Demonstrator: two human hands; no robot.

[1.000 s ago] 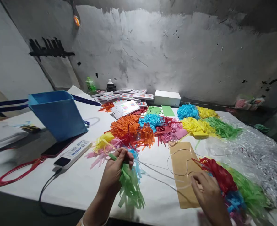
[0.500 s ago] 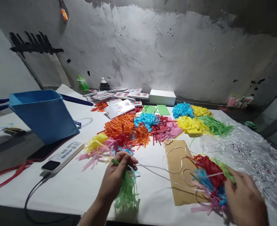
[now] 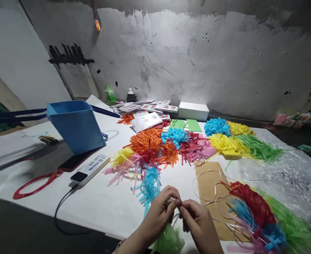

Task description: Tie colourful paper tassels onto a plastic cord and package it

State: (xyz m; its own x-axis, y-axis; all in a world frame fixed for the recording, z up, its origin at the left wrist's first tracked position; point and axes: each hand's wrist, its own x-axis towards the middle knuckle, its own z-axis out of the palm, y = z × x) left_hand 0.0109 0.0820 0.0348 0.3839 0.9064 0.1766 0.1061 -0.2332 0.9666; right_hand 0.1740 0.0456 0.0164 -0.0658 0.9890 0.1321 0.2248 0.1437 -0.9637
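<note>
My left hand [image 3: 164, 208] is closed around the top of a green fringed paper tassel [image 3: 170, 240], whose strips hang below the palm. My right hand [image 3: 197, 222] touches the left fingertips, thumb and fingers pinched on what looks like a thin pale ribbon [image 3: 175, 219]; the pinch itself is mostly hidden. A bunch of red, blue, pink and green tassels [image 3: 253, 208] lies to the right, with loose white ribbon curling around it. Under this bunch is a brown card [image 3: 207, 183]. A light blue tassel [image 3: 149, 183] rests just beyond my left hand.
Orange [image 3: 147, 141], yellow [image 3: 229, 144] and green [image 3: 262, 146] fringed paper piles cover the table's middle and right. A blue paper box [image 3: 76, 127], a white device with a cable [image 3: 90, 169] and a red cord [image 3: 36, 187] are on the left. Silvery shreds [image 3: 285, 176] spread at right.
My right hand has let go of the multicoloured tassel bunch and moved left to meet my left hand. The bunch now lies on the table. The view has shifted left.
</note>
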